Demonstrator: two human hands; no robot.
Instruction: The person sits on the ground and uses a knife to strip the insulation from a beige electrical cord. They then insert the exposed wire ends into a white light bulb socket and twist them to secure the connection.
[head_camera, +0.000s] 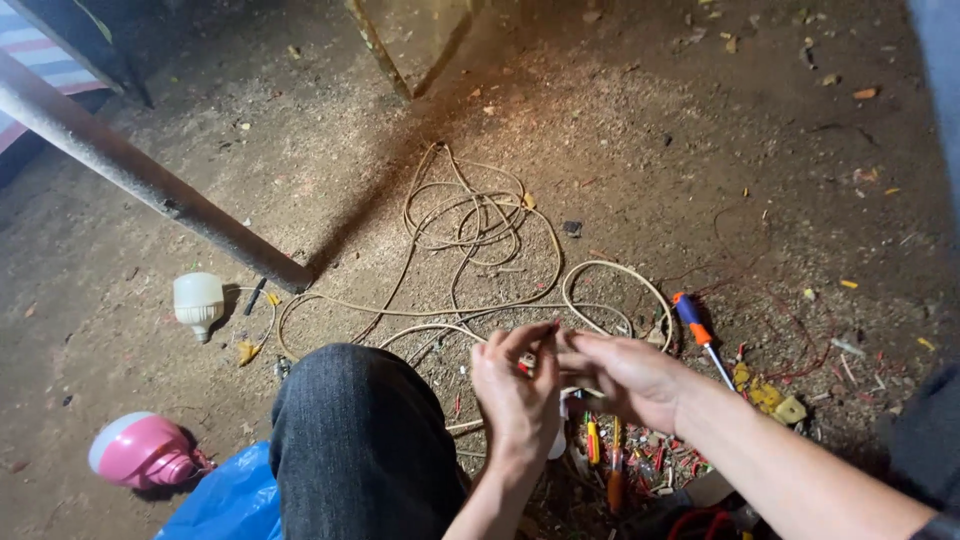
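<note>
My left hand (516, 395) and my right hand (622, 373) meet low in the middle of the view, fingertips pinched together on the end of a thin wire with a bit of red showing between them. A long beige cable (470, 225) lies in loose coils on the dirt floor just beyond the hands. My knee in dark jeans (355, 440) is to the left of the left hand. Below the hands lie small tools, among them a yellow-handled one (592, 440) and an orange-handled one (615, 470).
A screwdriver with a blue and orange handle (697, 331) lies right of the hands. A white bulb (198, 302) and a pink lamp (140, 450) sit at the left, by a blue plastic bag (225, 500). A grey metal pole (150, 180) slants across the upper left.
</note>
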